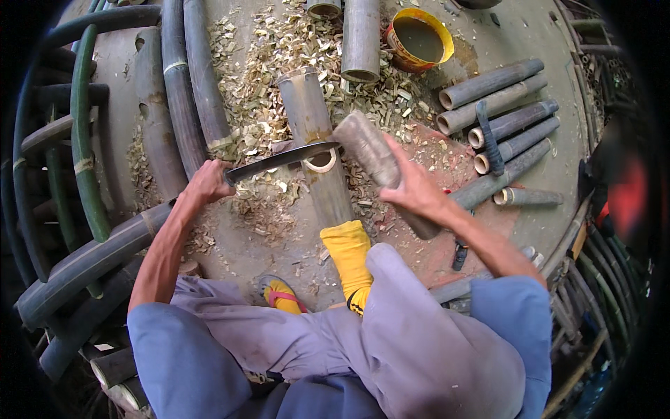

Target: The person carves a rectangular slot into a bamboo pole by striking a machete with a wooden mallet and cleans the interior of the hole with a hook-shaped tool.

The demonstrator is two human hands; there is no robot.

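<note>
Bamboo poles (82, 133) lay towards ten o'clock. Left hand (208, 181), nine o'clock: fingers clamped on a knife (279, 160), blade across a holed bamboo tube (309, 115) at twelve — a yellow sock (347, 251) met its near end, likely steadying it. Right hand (417, 183), between two and three: fingers wrapped round a wooden block (368, 150) — mid-length, perhaps for balance. Bucket (444, 43) stood at one; cut tubes (495, 84) at two.

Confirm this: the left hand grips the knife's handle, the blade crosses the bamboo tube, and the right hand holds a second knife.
Not quite: the right hand holds a thick wooden baton, not a second knife, as the head view shows. The rest stands.
</note>
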